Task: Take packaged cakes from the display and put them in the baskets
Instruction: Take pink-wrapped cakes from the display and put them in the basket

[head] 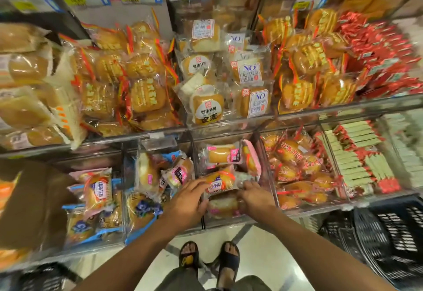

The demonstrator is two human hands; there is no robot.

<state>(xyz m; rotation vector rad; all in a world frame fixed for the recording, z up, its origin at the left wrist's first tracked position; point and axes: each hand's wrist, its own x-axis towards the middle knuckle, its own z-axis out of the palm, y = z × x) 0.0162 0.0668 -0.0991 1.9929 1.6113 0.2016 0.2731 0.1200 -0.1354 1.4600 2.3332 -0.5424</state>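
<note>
Both hands are down in the display! The left hand (187,201) and the right hand (254,199) reach into the clear plastic bin (229,222) in the middle of the near, lower shelf. They come in from either side on one golden, oblong packaged cake (220,182) in clear wrap with an orange and pink label. The left fingers curl round its left end and the right fingers curl over its right end, so the hands are apart with the packet clamped between them. It sits on top of the pile in that bin, touching a pale cake in pink wrap (223,207) just nearer, with more pink-wrapped cakes (225,154) farther back. The bin to the left holds blue-wrapped cakes (139,213); the one to the right holds orange-printed round cakes (295,167). On the floor, near right, stands a black plastic lattice basket (393,233). A second dark basket (43,277) shows near left, blurred.
</note>
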